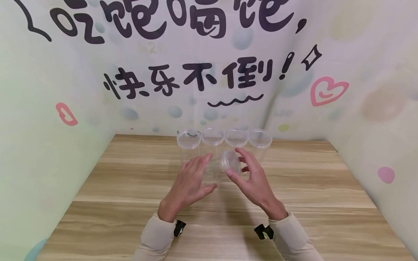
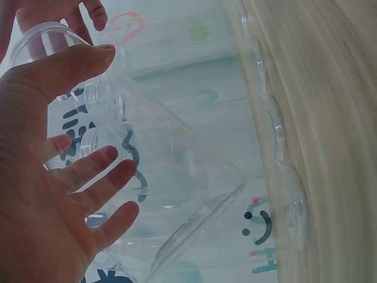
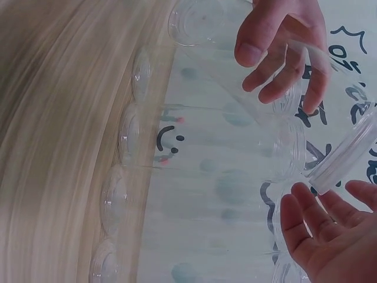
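A clear plastic jar (image 1: 213, 165) is tilted between my two hands, its lid (image 1: 230, 162) towards the right and its base low and to the left. My right hand (image 1: 256, 181) holds the lid end, thumb on the near side and fingers on the far side. My left hand (image 1: 187, 185) is at the jar's left side, palm towards its body, thumb and fingers spread. The left wrist view shows the relaxed left fingers (image 2: 112, 177) overlapping the jar's clear wall (image 2: 177, 159). In the right wrist view, the right hand's fingertips (image 3: 301, 197) are at the lid's edge.
Several matching clear lidded jars (image 1: 213, 136) stand upright in a row at the back of the wood-grain table (image 1: 130, 181), close behind the hands. A white printed backdrop (image 1: 156, 112) with black lettering rises behind the table and at both sides.
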A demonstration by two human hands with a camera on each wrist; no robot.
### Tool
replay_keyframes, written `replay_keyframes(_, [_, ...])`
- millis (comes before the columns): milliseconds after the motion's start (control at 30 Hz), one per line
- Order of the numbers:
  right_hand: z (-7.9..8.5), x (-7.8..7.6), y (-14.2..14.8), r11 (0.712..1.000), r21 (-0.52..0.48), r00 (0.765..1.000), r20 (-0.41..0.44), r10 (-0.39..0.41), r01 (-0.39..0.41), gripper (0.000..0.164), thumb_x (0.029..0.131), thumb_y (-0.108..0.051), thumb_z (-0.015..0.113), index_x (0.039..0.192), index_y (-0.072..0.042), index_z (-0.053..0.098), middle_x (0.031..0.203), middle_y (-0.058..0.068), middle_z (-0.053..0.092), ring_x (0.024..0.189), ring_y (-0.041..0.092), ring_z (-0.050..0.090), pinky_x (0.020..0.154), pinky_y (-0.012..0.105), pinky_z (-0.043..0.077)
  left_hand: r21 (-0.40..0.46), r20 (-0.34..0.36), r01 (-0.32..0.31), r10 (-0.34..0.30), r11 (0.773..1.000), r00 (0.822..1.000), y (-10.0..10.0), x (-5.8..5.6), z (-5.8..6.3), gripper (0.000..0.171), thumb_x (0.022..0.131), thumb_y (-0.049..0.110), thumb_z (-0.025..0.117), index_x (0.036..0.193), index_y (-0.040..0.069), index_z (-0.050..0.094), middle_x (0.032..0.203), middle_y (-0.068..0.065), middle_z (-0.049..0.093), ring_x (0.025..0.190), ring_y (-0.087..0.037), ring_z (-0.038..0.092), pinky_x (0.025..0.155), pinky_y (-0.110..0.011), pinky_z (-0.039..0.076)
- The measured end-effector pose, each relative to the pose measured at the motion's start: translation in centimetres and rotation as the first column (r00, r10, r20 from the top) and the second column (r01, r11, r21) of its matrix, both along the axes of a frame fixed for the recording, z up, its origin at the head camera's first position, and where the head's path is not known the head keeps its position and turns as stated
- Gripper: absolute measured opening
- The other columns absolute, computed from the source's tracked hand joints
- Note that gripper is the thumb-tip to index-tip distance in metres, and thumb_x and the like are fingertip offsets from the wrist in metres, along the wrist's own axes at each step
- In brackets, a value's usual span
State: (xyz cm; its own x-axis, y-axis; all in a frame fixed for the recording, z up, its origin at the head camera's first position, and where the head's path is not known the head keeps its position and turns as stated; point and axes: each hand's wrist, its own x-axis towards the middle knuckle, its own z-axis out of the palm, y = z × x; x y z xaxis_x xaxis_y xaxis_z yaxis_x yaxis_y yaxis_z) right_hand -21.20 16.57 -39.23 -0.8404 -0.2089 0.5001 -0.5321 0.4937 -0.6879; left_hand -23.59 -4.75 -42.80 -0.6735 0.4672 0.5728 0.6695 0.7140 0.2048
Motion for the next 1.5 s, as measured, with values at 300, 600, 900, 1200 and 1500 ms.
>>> replay_keyframes(300, [0.25,0.07,-0.02,0.996,0.003,0.992,0.088,-0.085,0.085,0.059,0.085,-0.034,0.06,0.134,-0.011,0.038,0.126,0.006,0.047,0.097,0.019,0.055,0.069,0.036,0.049,-0.011,0.011,0.0,0.0,1.0,1.0,0.03,0.1,-0.01,0.089,0.065,0.043,0.074,0.137,0.015,0.03,0.119,-0.001,0.047,0.109,-0.018,0.046,0.088,-0.04,0.038])
replay_keyframes(600, [0.21,0.14,-0.3,0.997,0.011,0.991,0.104,-0.081,0.08,0.059,0.08,-0.038,0.066,0.128,-0.01,0.045,0.119,0.006,0.053,0.091,0.019,0.057,0.065,0.034,0.049,-0.007,0.009,0.013,-0.012,1.0,1.0,0.04,0.24,0.06,0.089,0.066,0.042,0.074,0.137,0.013,0.029,0.122,-0.003,0.047,0.11,-0.021,0.046,0.088,-0.043,0.038])
replay_keyframes(900, [0.25,0.17,-0.24,0.998,0.011,0.993,0.096,-0.068,0.068,0.06,0.078,-0.038,0.067,0.129,-0.012,0.046,0.119,0.003,0.054,0.09,0.018,0.057,0.067,0.033,0.049,-0.007,0.012,0.011,-0.011,1.0,1.0,0.0,0.13,-0.09,0.09,0.065,0.042,0.075,0.138,0.014,0.03,0.121,-0.002,0.047,0.109,-0.02,0.047,0.088,-0.042,0.038])
replay_keyframes(1200, [0.17,0.14,-0.12,0.999,0.019,0.997,0.067,-0.046,0.045,0.06,0.079,-0.033,0.067,0.131,-0.014,0.044,0.125,0.002,0.051,0.098,0.019,0.055,0.07,0.036,0.048,-0.011,0.013,0.001,-0.001,1.0,1.0,-0.04,0.12,0.04,0.089,0.065,0.042,0.074,0.137,0.015,0.03,0.118,-0.002,0.048,0.108,-0.019,0.047,0.085,-0.04,0.038])
replay_keyframes(1500, [0.32,0.23,-0.01,1.0,0.025,0.998,0.057,-0.012,0.011,0.059,0.081,-0.031,0.066,0.132,-0.014,0.042,0.125,0.003,0.051,0.105,0.019,0.052,0.072,0.036,0.047,-0.008,-0.006,0.007,-0.007,1.0,1.0,-0.1,0.1,0.0,0.088,0.065,0.043,0.074,0.136,0.014,0.031,0.117,-0.002,0.048,0.106,-0.02,0.048,0.084,-0.04,0.039])
